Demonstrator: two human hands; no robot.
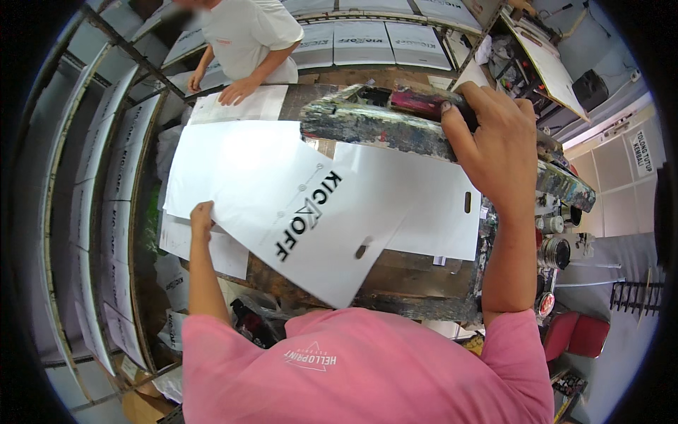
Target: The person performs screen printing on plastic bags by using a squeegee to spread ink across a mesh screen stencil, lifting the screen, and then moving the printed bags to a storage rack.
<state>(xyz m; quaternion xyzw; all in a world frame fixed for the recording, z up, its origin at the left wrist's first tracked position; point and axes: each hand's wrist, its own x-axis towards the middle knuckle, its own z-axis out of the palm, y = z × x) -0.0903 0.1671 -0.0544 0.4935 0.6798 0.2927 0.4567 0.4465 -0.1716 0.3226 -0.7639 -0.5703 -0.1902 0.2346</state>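
My left hand [203, 215] pinches the left edge of a white plastic bag [247, 166] with black printed lettering and a punched handle hole. This bag lies askew, its near corner reaching over the table's front edge. Partly under it, another white bag [441, 215] lies flat with its handle hole on the right. My right hand [494, 134] grips the upper edge of an ink-smeared screen-printing frame [374, 124], which is tilted up beyond the bags. A dark red piece [420, 102] sits at the frame's top, close to my right thumb; its kind is unclear.
Across the table [431, 283], a person [251, 42] in white has a hand on a pale sheet [272, 102]. Racks [123, 184] of printed white sheets stand at left, with shelves [360, 63] behind. Ink jars [553, 252] and a red chair [583, 333] are at right.
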